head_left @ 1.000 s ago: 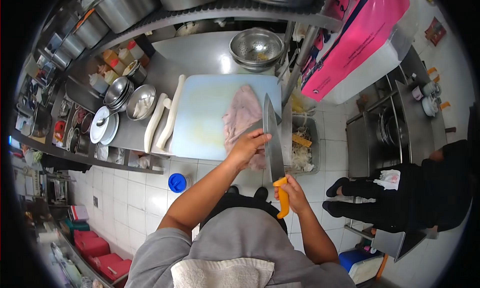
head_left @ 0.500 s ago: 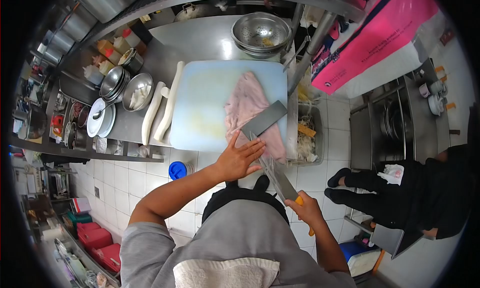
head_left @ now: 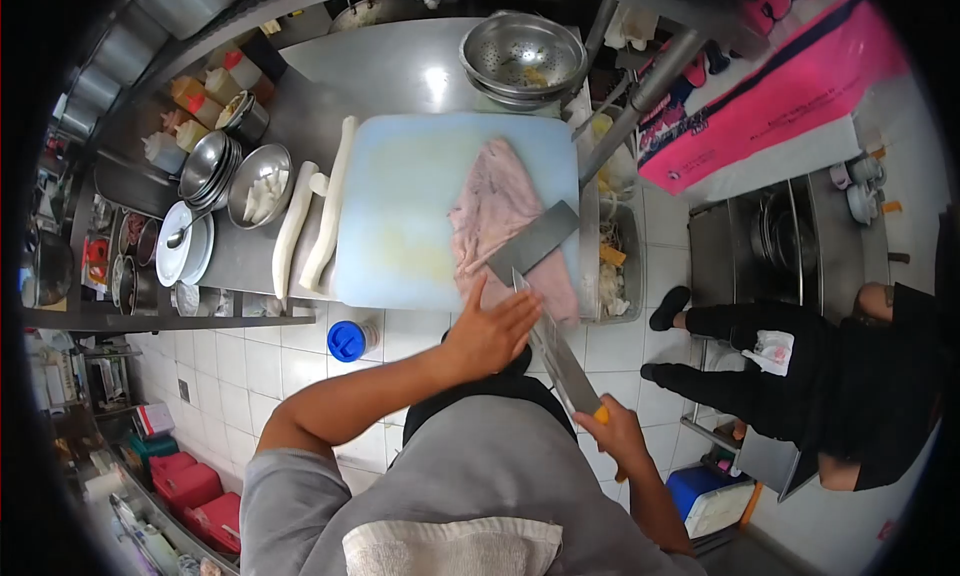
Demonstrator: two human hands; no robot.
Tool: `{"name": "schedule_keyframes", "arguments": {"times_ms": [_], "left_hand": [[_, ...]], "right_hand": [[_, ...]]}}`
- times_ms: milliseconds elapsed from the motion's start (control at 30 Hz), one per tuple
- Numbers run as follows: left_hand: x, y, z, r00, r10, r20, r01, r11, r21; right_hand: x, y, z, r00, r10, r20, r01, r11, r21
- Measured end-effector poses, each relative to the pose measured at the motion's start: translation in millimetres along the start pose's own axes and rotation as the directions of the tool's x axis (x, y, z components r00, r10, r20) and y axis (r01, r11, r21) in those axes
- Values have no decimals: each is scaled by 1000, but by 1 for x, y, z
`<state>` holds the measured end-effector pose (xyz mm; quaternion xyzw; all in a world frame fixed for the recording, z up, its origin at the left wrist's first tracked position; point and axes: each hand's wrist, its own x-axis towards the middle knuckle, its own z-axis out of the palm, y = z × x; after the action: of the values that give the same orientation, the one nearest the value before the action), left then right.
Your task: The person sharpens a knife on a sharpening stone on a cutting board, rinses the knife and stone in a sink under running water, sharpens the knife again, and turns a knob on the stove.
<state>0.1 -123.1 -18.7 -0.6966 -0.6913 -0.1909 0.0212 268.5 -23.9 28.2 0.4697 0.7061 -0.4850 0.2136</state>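
Note:
My right hand [head_left: 614, 426] is wrapped round the yellow handle of a long knife [head_left: 563, 361], its blade pointing up and left toward the board. My left hand [head_left: 492, 331] has its fingers stretched out, beside or against the blade near its tip; exact contact is hard to tell. On the pale blue cutting board [head_left: 395, 206] lies a flat pinkish piece of meat or skin [head_left: 492, 198]. A wide grey blade [head_left: 535, 241] rests across it; its handle does not show.
Long white radish-like pieces [head_left: 295, 228], a bowl of white pieces [head_left: 265, 191] and white plates [head_left: 185, 244] stand left of the board. A colander [head_left: 525, 56] sits behind it. A scrap bin [head_left: 612, 266] and another person [head_left: 800, 351] are to the right.
The knife has swung from upright to a slant, its tip now up-left. My left hand has left the blade's upper part and opened, and the wide blade on the meat has come into fuller view.

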Motion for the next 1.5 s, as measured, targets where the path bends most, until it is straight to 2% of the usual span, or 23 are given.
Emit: {"name": "schedule_keyframes", "arguments": {"times_ms": [33,100,200,267,333,367,500,600,633,733,833,867,900,933,1033,1100,1133,1167,1233,1333,1367,1400,1500], "left_hand": [[2,-5,-2,1000,3,7,-3,1000,-17],[22,-51,16,1000,-10,-4,11,980,197],[88,-124,7,976,-198,87,191,977,91],[94,-139,8,982,-147,121,139,987,78],[80,-120,12,996,-82,18,81,996,47],[59,-102,26,997,25,73,-44,961,273],[3,-3,-1,1000,20,9,-20,1000,-11],[25,-52,26,999,-14,-29,17,992,126],[47,-78,27,999,-36,-34,40,992,120],[101,-143,23,995,-34,-89,44,993,112],[87,-116,17,999,-42,-26,43,998,45],[66,-97,27,996,30,-82,-22,995,94],[46,-66,19,997,-19,-72,16,999,-44],[21,-43,28,996,28,-83,-29,999,-19],[8,-9,13,999,10,-48,-12,999,-49],[30,-46,25,999,-43,-17,42,998,-39],[51,-75,33,995,-97,-8,97,994,-56],[77,-101,31,994,-106,-21,106,994,0],[101,-125,27,992,-119,-33,121,991,51],[98,-114,24,995,-98,-15,99,994,49],[79,-92,25,997,-79,0,78,993,83],[57,-68,20,998,-53,-27,52,997,-49],[10,-3,14,999,19,-44,-20,1000,-21]], "right_hand": [[10,-4,-2,1000,-6,-3,6,1000,0],[53,-14,-9,981,-114,-157,95,988,-125],[137,-70,-36,886,-373,-277,354,928,-118],[134,-81,-36,893,-358,-274,339,934,-115],[110,-75,-34,929,-269,-255,255,963,-87],[85,-54,-21,957,-190,-221,179,981,-68],[-2,-5,5,1000,-15,-26,16,998,64],[54,-5,-6,972,-119,-204,95,987,-127],[86,-21,-18,938,-254,-235,212,959,-189],[127,-80,-48,920,-313,-234,307,950,-61],[108,-66,-38,927,-276,-255,287,958,4],[89,-39,-27,944,-229,-237,216,973,-83],[70,-15,-12,958,-181,-222,145,975,-169],[40,-6,-5,988,-39,-152,33,998,-47],[12,12,-2,996,-44,-77,44,999,4],[56,12,-11,942,-231,-245,186,964,-192],[87,-12,-25,948,-212,-237,155,958,-240],[98,-50,-42,926,-261,-273,250,965,-77],[122,-99,-65,905,-340,-256,336,940,-57],[108,-73,-49,932,-260,-253,271,963,10],[85,-59,-40,951,-188,-245,171,981,-90],[71,-26,-24,944,-212,-252,182,974,-134],[6,8,-4,991,-90,-103,92,996,17]]}}
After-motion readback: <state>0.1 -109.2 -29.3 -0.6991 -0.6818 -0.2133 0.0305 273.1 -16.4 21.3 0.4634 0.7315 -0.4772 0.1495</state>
